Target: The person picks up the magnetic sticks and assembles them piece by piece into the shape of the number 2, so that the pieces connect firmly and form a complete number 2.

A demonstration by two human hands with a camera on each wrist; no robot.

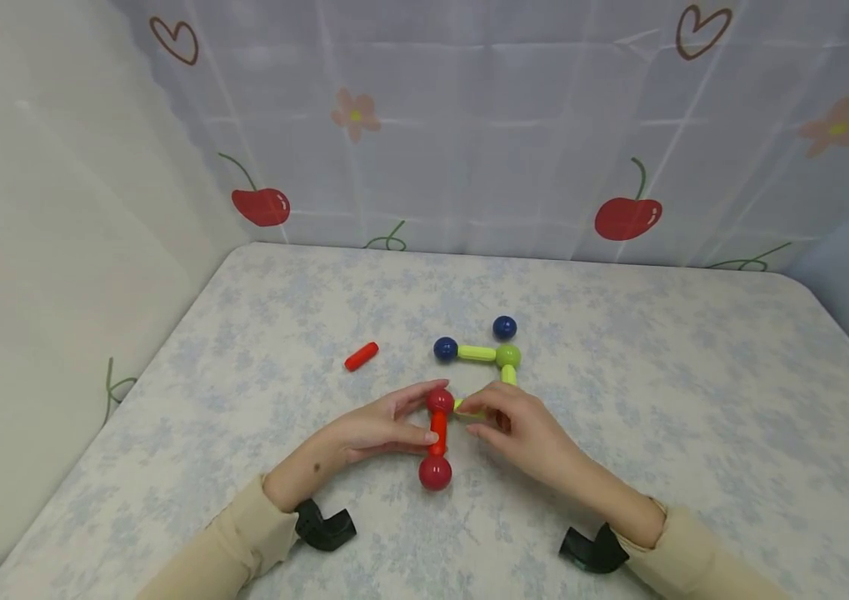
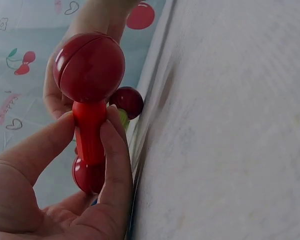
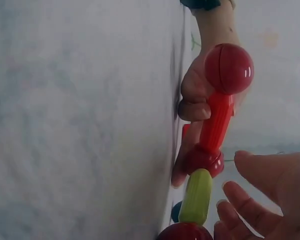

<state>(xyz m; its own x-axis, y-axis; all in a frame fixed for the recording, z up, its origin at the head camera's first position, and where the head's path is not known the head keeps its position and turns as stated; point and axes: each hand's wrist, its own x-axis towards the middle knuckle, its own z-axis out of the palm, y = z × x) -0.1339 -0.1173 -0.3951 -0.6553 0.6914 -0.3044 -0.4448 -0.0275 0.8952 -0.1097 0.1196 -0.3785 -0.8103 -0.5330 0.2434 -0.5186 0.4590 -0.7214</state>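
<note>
My left hand (image 1: 375, 425) pinches a red rod (image 1: 437, 433) between thumb and fingers. One red ball (image 1: 435, 473) sits on the rod's near end, and another red ball (image 1: 440, 401) on its far end. From that far ball a yellow-green rod (image 3: 196, 196) runs sideways to a dark red ball (image 2: 127, 102), which my right hand mostly hides in the head view. My right hand (image 1: 529, 429) hovers beside this rod, fingers loosely bent, with a gap between thumb and fingers in the right wrist view. Past it, a second yellow-green rod (image 1: 509, 376) meets a green ball (image 1: 508, 357).
Another yellow-green rod (image 1: 476, 353) links the green ball to a dark blue ball (image 1: 446, 349). A separate dark blue ball (image 1: 504, 327) lies just behind. To the left, a loose red rod (image 1: 361, 357) rests on the patterned tabletop (image 1: 694, 400). A printed curtain (image 1: 469, 125) hangs behind.
</note>
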